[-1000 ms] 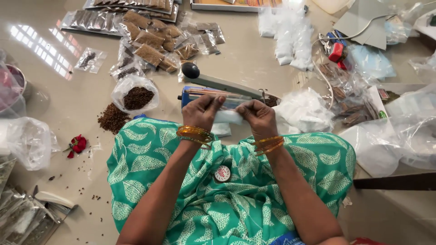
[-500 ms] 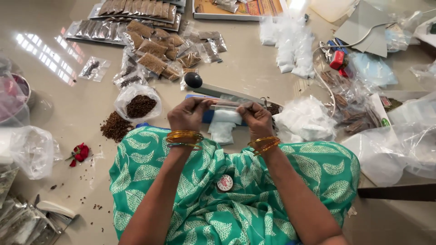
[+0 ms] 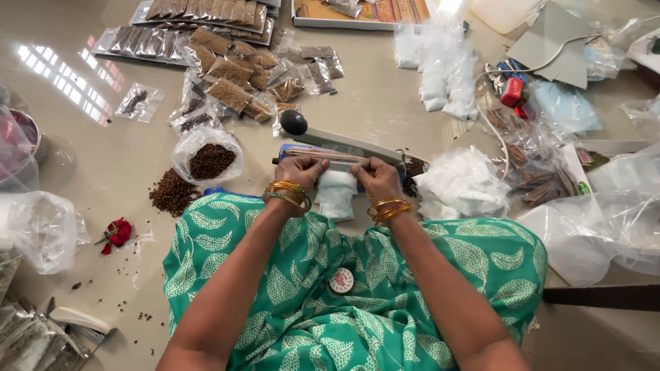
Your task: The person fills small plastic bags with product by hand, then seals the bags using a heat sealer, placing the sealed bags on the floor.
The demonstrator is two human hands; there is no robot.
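My left hand [image 3: 300, 172] and my right hand [image 3: 375, 178] both pinch the top edge of a small white plastic packet [image 3: 337, 193]. The packet's top edge lies in the jaw of a blue heat sealer [image 3: 330, 152] on the floor in front of my lap. The sealer's grey lever arm with a black knob [image 3: 293, 123] stands raised above the bar. Gold bangles ring both wrists. A green leaf-patterned cloth [image 3: 344, 288] covers my lap.
A bag of dark seeds [image 3: 208, 158] and a loose seed pile [image 3: 172, 192] lie to the left. Filled brown packets [image 3: 227, 69] lie behind, white packets [image 3: 460, 182] at the right. A red flower [image 3: 117, 233] and a stapler [image 3: 75, 319] lie at lower left.
Both hands moved slightly forward with the packet and set its top edge onto the sealer bar. The view shifted a little.
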